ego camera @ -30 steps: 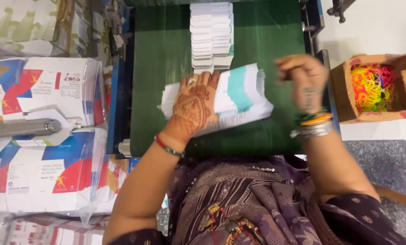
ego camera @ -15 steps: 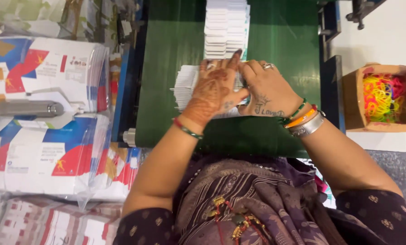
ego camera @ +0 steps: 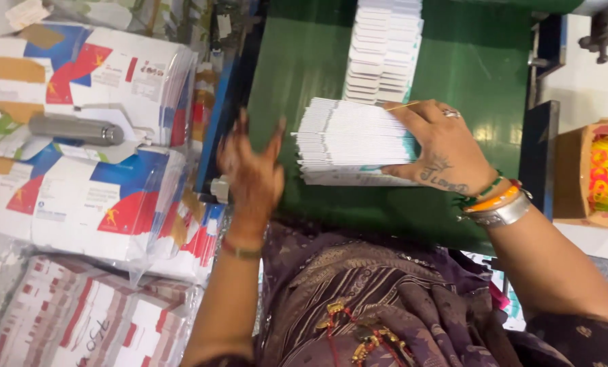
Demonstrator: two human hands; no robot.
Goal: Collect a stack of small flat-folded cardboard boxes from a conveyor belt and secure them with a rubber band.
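A thick bundle of flat white cartons [ego camera: 348, 141] stands on edge on the green conveyor belt [ego camera: 480, 68]. My right hand [ego camera: 440, 146] grips its right end, with a thin rubber band stretched at my fingers. My left hand [ego camera: 253, 170] is blurred, fingers spread, a little left of the bundle and not touching it. A row of overlapping white cartons [ego camera: 384, 47] lies further up the belt.
Wrapped packs of red, blue and white printed cartons [ego camera: 90, 197] are stacked at the left, with a grey metal bottle [ego camera: 76, 129] lying on them. A cardboard box of coloured rubber bands [ego camera: 606, 173] sits at the right. Blue machine frame edges border the belt.
The bundle was turned from lying flat to standing on edge. My left hand came off it and swung left. My right hand shifted to hold its right end.
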